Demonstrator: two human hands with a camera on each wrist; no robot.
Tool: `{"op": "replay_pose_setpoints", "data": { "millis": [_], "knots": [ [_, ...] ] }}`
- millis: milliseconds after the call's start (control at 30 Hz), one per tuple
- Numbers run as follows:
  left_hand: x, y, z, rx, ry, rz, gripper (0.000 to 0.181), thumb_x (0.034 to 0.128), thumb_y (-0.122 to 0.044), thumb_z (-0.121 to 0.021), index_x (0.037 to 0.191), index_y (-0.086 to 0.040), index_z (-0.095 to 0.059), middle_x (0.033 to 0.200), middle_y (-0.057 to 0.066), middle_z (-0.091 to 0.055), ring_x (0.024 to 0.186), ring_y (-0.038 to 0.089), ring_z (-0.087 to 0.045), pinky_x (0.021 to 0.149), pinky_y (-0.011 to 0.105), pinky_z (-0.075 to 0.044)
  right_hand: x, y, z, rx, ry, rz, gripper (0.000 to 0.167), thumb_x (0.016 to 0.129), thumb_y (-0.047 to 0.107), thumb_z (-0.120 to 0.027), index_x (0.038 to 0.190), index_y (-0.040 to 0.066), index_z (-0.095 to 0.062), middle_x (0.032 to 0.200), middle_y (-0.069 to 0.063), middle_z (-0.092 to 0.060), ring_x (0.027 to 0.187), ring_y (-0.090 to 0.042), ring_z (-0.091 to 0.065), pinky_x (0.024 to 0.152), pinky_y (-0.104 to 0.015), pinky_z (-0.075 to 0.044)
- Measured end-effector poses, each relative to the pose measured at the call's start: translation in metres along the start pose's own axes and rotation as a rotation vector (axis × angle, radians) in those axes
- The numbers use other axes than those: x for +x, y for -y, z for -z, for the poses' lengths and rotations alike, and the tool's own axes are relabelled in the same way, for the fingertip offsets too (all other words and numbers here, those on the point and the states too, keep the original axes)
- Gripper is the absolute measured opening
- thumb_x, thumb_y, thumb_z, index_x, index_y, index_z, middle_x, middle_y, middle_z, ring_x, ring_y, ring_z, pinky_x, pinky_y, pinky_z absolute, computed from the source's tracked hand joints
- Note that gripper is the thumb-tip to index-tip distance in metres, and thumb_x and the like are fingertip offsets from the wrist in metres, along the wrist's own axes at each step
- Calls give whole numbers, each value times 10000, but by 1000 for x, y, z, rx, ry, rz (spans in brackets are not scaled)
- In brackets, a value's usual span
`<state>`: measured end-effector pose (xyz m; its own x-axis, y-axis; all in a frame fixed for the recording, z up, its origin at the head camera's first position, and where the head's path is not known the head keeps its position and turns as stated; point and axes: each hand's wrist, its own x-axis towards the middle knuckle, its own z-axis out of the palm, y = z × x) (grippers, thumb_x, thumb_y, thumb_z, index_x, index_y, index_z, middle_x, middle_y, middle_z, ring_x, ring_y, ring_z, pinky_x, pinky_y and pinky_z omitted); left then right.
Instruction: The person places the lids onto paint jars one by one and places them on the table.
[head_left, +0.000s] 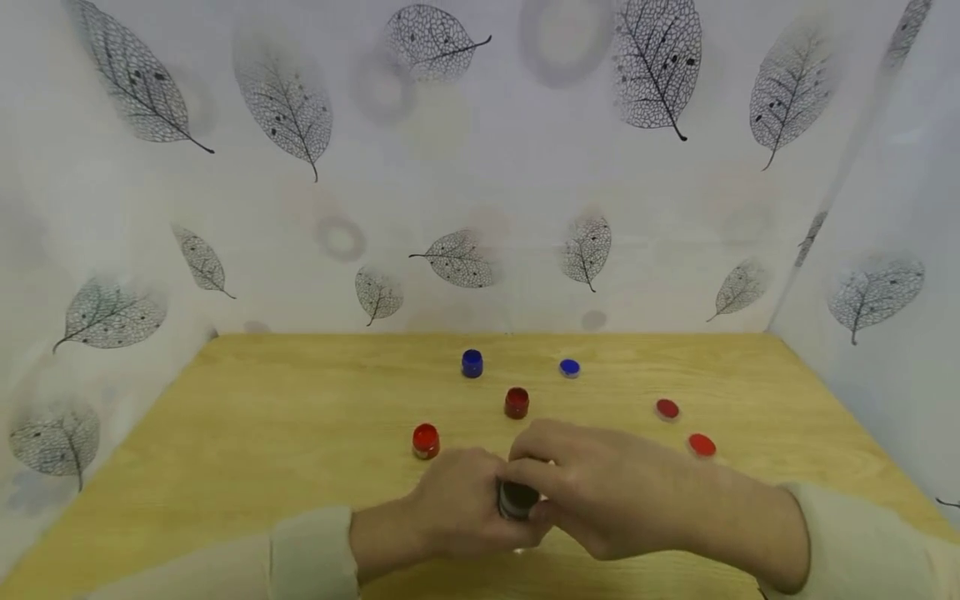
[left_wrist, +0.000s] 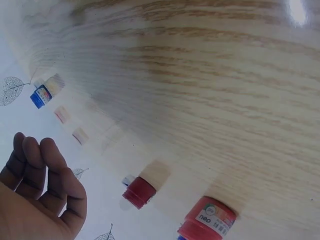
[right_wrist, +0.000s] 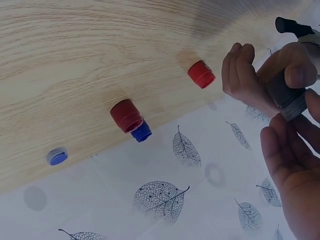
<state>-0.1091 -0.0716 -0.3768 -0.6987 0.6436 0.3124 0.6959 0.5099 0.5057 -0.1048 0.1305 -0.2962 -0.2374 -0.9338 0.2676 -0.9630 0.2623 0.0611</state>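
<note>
Near the front of the table, my left hand [head_left: 457, 504] grips a small black paint jar [right_wrist: 286, 91]. My right hand [head_left: 600, 483] is at the jar's top, thumb and fingers pinching its lid end. In the right wrist view the jar is tilted between both hands, its ridged rim by the right fingertips. The left wrist view shows curled fingers [left_wrist: 47, 160] but not the black jar. Beyond the hands stand an open red paint jar [head_left: 426, 442], an open dark red jar [head_left: 516, 403] and an open blue jar [head_left: 472, 364].
Lids lie on the wooden table [head_left: 300, 392] to the right: a blue lid [head_left: 570, 367], a dark red lid [head_left: 667, 409] and a red lid [head_left: 702, 446], the last just beyond the right forearm. A leaf-patterned white curtain [head_left: 510, 167] hangs behind the table.
</note>
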Motion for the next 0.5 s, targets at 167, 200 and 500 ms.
{"op": "replay_pose_setpoints", "data": {
  "millis": [167, 200, 500],
  "knots": [
    [1, 1, -5, 33, -37, -44, 272, 846, -418, -668, 675, -230, -572, 548, -196, -417, 495, -131, -302, 407, 89, -269, -1, 1, -1, -20, -18, -5, 385, 799, 185, -795, 1149, 96, -661, 1023, 45, -577, 922, -49, -536, 829, -142, -476],
    [1, 1, -5, 48, -46, -50, 279, 836, -415, -672, 664, -230, -553, 545, -196, -408, 494, -127, -296, 408, 90, -261, -1, 1, -1, -16, -18, -14, 377, 809, 205, -795, 1145, 99, -660, 1019, 49, -574, 916, -46, -533, 824, -140, -474],
    [2, -1, -3, 132, -99, -103, 418, 840, -487, -611, 564, -239, -419, 523, -209, -299, 481, -112, -213, 402, 101, -205, 0, 3, 3, -20, -24, -78, 255, 886, 359, -734, 1000, 154, -635, 902, 106, -545, 816, -11, -488, 733, -131, -447]
  ]
}}
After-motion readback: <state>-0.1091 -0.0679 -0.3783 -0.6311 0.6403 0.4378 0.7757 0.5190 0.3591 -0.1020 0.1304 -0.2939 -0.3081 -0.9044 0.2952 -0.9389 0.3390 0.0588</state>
